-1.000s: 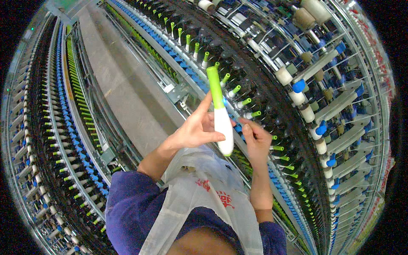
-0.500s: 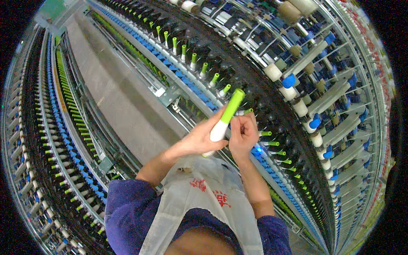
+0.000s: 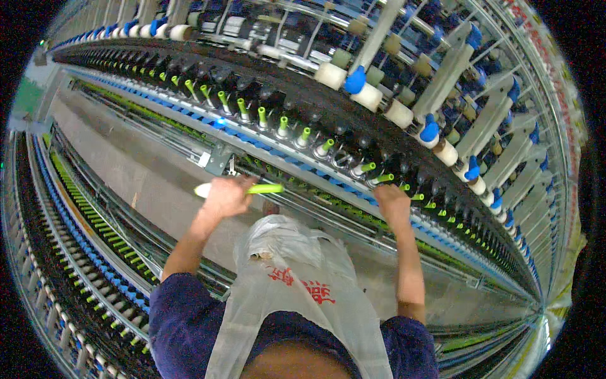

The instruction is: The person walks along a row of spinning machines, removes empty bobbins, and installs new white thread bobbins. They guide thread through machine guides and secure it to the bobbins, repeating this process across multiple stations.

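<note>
My left hand (image 3: 227, 197) is closed around a yarn bobbin held nearly level over the aisle. Its bright green tube (image 3: 266, 189) sticks out to the right of my fist, and a white yarn-wound end shows on the left. At the front of the spinning frame, my right hand (image 3: 394, 202) has its fingers curled in by the blue rail, just below a green-topped bobbin (image 3: 382, 179) in the row. What those fingers hold, if anything, is hidden. Left of there, one spindle place (image 3: 343, 160) shows no green tube, between neighbouring bobbins.
Along the machine runs a blue-toothed rail (image 3: 303, 165), with white rollers (image 3: 366, 96) and blue-capped arms (image 3: 429, 129) above the bobbins. A metal box (image 3: 218, 159) sits on the lower rail. A second machine (image 3: 95, 252) stands across the grey aisle floor (image 3: 126, 161) on the left.
My hands have moved apart: the left went left and down with the bobbin, which turned from upright to level. My right hand shifted right along the row. The view has turned.
</note>
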Tool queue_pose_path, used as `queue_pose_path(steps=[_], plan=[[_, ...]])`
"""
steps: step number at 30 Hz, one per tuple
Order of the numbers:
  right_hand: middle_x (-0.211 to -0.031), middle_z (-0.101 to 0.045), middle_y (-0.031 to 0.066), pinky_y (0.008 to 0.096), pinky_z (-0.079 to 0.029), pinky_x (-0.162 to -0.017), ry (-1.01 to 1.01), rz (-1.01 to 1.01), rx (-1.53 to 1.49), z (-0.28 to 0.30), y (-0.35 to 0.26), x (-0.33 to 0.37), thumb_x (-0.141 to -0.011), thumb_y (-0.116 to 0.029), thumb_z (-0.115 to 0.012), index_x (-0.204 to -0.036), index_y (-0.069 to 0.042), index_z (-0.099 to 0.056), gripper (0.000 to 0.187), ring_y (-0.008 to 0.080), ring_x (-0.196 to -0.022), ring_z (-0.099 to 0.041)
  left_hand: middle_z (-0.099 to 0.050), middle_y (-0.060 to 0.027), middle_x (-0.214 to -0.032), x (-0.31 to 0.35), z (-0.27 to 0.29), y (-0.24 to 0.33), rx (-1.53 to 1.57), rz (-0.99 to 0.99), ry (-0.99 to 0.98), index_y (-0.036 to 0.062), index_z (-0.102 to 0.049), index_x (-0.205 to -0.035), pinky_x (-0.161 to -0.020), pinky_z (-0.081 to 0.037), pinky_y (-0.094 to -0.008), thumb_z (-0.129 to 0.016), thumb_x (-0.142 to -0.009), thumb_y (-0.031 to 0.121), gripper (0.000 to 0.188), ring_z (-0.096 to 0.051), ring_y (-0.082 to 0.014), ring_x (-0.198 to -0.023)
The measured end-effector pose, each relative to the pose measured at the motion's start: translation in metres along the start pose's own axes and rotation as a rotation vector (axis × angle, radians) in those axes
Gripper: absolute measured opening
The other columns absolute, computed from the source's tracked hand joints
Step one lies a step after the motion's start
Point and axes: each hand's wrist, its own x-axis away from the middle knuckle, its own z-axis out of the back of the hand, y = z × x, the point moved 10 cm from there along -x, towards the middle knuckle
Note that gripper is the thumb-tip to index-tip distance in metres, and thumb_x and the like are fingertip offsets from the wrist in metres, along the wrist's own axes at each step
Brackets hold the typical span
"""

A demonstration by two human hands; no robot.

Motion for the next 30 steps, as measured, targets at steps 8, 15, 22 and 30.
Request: queue_pose_path(steps=[8,15,22,30], plan=[[-0.093,-0.064,0.009,0.0366,-0.05,-0.071,-0.045,-0.405,-1.615,-0.041,0.038,0.0,-0.091,-0.022,-0.054,-0.083,-0.008,-0.058,0.017,0.0224,-0.087,-0.062,-0.06,-0.0105,-0.064,-0.008,-0.029,-0.114,0.517,0.201,0.3,0.0002,-0.065,-0.093,-0.054,-0.05,-0.0339,-0.065,-0.082,0.021,0.023,-0.061,-0.0237,-0.056],[-0.076,-0.066,0.0099,0.041,-0.048,-0.059,-0.366,0.13,0.377,-0.157,0.074,0.024,-0.082,-0.022,-0.063,-0.1,-0.017,-0.067,0.019,0.0282,-0.067,-0.063,-0.058,-0.0049,-0.068,-0.005,-0.111,-0.126,1.525,0.646,-0.374,-0.0028,-0.054,-0.116,-0.044,-0.048,-0.0243,-0.065,-0.084,0.008,0.036,-0.055,-0.0101,-0.05],[-0.053,-0.056,0.0104,0.0426,-0.044,-0.045,0.077,-0.162,0.662,-0.182,0.121,0.01,-0.08,-0.014,-0.06,-0.105,-0.021,-0.062,0.026,0.0306,-0.047,-0.056,-0.058,-0.0058,-0.082,-0.068,-0.109,-0.129,1.023,0.309,0.074,0.003,-0.058,-0.108,-0.06,-0.044,-0.0248,-0.064,-0.086,0.016,0.027,-0.053,-0.0175,-0.066],[-0.056,-0.06,0.0064,0.0328,-0.045,-0.045,0.25,-0.433,0.03,-0.127,0.093,-0.006,-0.083,-0.026,-0.064,-0.096,-0.013,-0.065,0.019,0.0212,-0.042,-0.054,-0.062,-0.0101,-0.109,-0.102,-0.014,0.035,1.194,-0.099,0.391,0.0052,-0.052,-0.114,-0.078,-0.049,-0.0296,-0.054,-0.089,0.006,0.026,-0.061,-0.0213,-0.094]])
